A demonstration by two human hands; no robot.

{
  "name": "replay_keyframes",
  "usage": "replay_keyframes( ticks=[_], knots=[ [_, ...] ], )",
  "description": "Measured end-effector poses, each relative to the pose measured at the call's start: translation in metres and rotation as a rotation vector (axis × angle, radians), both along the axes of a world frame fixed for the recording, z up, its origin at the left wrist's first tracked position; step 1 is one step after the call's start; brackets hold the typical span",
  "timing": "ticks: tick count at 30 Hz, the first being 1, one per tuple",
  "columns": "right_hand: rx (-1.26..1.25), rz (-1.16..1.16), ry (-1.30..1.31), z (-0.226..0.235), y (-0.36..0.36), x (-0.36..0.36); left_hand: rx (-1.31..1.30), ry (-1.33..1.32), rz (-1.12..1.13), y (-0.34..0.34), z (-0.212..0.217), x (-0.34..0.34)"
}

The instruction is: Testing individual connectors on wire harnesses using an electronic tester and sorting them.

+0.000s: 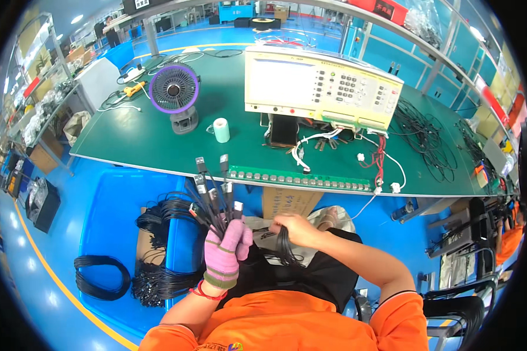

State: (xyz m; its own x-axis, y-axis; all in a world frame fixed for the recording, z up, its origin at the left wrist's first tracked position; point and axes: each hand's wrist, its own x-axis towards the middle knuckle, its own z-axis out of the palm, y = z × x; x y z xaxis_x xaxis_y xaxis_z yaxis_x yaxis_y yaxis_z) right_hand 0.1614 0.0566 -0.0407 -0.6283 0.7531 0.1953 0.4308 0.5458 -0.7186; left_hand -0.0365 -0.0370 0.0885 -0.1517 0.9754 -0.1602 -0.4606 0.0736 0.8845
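Observation:
My left hand, in a pink striped knit glove, is closed around a fanned bunch of black USB cables. Their metal plugs stick up in front of the table's near edge. To its right, my bare right hand is closed on a bundle of black cables that hangs down over my lap. Its fingertips are partly hidden, and I cannot tell whether both hands hold the same cables. Beyond the hands, a strip of metal sockets lies along the edge of the green table.
A cream tester with a screen and keypad stands on the table, wires running from its front. Left of it are a purple fan and a pale green roll. Loose black cables lie right. A blue bin holds coiled cables.

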Motion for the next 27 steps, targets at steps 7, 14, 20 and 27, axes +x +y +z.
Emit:
replay_keyframes(
  ticks=[7,14,20,27],
  knots=[
    [-0.564,0.315,0.042,0.023,-0.001,-0.034,-0.058,-0.009,0.134,0.015,-0.029,-0.018],
    [-0.858,0.038,0.386,0.080,0.002,-0.108,-0.056,0.108,0.142,0.041,-0.067,-0.021],
    [-0.774,-0.169,0.518,0.062,0.011,-0.124,-0.080,0.050,0.159,0.054,-0.085,-0.034],
    [-0.641,-0.418,0.623,0.030,0.036,-0.138,-0.071,-0.083,0.381,0.067,-0.090,-0.057]
  ],
)
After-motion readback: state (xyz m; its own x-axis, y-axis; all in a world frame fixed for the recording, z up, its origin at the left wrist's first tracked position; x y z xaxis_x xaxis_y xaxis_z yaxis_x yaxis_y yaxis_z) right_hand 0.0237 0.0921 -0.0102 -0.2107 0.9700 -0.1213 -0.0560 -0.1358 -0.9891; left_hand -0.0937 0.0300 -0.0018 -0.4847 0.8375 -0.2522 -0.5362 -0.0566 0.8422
